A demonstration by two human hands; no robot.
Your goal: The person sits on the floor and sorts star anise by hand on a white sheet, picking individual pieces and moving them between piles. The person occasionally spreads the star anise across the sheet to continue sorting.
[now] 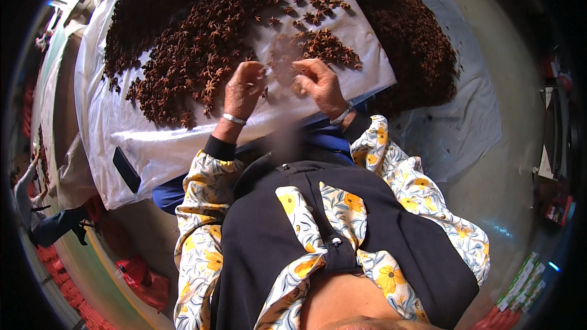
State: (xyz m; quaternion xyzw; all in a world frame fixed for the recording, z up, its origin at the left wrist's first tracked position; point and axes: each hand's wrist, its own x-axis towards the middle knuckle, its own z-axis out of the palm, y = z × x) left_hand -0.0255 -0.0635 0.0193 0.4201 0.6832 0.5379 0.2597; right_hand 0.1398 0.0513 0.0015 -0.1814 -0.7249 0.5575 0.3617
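My left hand is raised over the near part of a white plastic sheet, its fingers curled. A small dark piece of star anise shows just below those fingertips; whether they grip it is unclear. Facing it, my right hand has thumb and fingers pinched around a brown star anise pod, partly blurred. Beyond the left hand spreads a large heap of star anise. A smaller pile of star anise lies just past my right hand. A smudge blurs the space between the hands.
A phone-like dark flat object rests at the sheet's left corner. Another dark brown heap covers a second sheet at right. A red bag sits on the floor, lower left. At far left is another person.
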